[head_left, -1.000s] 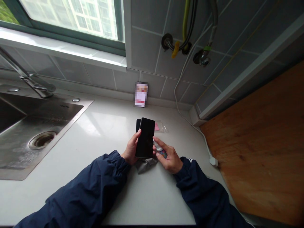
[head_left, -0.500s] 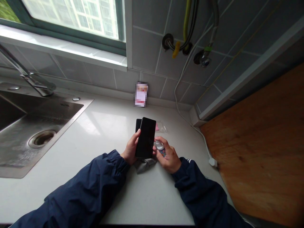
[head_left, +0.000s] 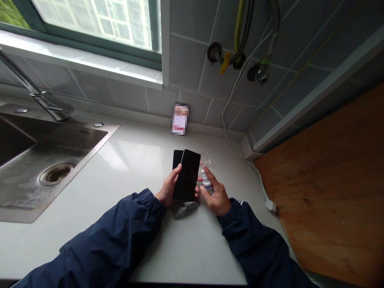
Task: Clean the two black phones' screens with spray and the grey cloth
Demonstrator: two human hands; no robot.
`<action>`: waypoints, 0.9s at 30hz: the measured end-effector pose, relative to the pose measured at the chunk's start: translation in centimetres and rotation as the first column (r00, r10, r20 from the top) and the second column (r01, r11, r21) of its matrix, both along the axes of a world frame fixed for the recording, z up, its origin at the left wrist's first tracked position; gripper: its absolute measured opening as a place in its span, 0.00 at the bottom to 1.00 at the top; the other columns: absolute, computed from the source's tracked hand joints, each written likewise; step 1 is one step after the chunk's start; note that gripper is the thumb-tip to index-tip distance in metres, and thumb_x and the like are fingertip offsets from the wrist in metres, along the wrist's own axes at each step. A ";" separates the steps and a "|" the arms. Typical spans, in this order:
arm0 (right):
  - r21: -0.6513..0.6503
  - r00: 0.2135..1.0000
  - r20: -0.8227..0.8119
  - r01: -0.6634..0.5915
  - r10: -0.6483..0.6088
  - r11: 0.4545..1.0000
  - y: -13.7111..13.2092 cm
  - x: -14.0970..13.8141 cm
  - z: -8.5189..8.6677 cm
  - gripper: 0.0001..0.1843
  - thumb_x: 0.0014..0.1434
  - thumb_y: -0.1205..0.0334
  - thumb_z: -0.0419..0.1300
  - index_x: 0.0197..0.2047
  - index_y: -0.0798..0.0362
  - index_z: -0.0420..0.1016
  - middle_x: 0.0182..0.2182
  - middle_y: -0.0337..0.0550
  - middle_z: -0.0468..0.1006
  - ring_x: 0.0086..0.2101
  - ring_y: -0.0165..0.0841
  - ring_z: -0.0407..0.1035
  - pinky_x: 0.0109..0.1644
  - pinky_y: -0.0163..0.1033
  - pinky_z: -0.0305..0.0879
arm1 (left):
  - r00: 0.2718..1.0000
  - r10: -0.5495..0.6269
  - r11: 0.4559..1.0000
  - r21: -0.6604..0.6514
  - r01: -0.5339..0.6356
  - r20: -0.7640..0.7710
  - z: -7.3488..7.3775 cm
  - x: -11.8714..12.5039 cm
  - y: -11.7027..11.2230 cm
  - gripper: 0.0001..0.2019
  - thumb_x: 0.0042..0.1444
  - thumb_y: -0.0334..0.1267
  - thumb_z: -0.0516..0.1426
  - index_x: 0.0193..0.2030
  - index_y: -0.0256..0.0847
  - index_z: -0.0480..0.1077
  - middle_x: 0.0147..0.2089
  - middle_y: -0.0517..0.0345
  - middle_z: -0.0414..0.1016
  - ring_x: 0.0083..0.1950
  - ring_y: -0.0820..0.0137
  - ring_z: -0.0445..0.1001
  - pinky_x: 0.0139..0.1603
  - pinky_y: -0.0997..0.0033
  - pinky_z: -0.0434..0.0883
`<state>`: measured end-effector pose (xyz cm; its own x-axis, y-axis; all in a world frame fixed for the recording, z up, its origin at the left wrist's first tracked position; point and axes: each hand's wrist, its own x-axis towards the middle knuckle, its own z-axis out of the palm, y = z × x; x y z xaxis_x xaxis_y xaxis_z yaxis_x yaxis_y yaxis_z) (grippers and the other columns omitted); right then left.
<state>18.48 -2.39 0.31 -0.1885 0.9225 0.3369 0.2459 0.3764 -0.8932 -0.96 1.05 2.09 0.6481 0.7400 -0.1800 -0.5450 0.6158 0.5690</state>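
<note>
Fingers of the left hand point(head_left: 168, 189) pinch a black phone point(head_left: 187, 176) while those of the right hand point(head_left: 218, 197) clasp a spray bottle point(head_left: 207, 181) on its right, seemingly spraying, next needing careful aim.

My left hand point(head_left: 165, 193) is closed in a grip, left thumb point(head_left: 177, 169) in front, left fingertips point(head_left: 197, 191) curling out opposite. Just right of these, my right hand point(head_left: 220, 199) grips too, index finger point(head_left: 209, 175) raised above the right thumb point(head_left: 205, 193). Both forearms point(head_left: 108, 236) slant inward below my fingers.
</note>
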 end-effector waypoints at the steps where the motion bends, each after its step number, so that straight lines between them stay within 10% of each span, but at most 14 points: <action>1: -0.006 1.000 -0.018 0.002 -0.002 1.000 0.0 0.0 0.0 0.33 0.69 0.62 0.60 0.74 0.44 0.60 0.43 0.40 0.79 0.31 0.28 0.79 0.38 0.38 0.84 | 1.000 -0.023 1.000 0.002 0.023 -0.011 -0.1 0.0 0.0 0.37 0.68 0.63 0.48 0.62 0.28 0.72 0.41 0.38 0.83 0.37 0.58 0.82 0.43 0.60 0.79; 8: 0.050 0.994 0.083 0.066 -0.070 0.997 -0.1 0.1 0.5 0.24 0.72 0.62 0.59 0.68 0.46 0.63 0.27 0.31 0.80 0.24 0.28 0.79 0.35 0.33 0.81 | 0.988 -0.114 0.993 -0.016 0.113 -0.104 -1.2 -0.2 -0.1 0.38 0.64 0.68 0.51 0.51 0.28 0.77 0.37 0.39 0.83 0.34 0.61 0.82 0.41 0.65 0.78; 27: 0.053 0.990 0.055 0.129 -0.132 0.990 0.2 -0.2 0.6 0.33 0.71 0.58 0.59 0.76 0.44 0.58 0.35 0.36 0.81 0.26 0.28 0.79 0.37 0.36 0.83 | 0.987 -0.115 0.993 0.004 0.116 -0.108 -1.1 -0.3 -0.1 0.40 0.63 0.69 0.51 0.57 0.27 0.75 0.38 0.37 0.83 0.36 0.59 0.83 0.42 0.64 0.78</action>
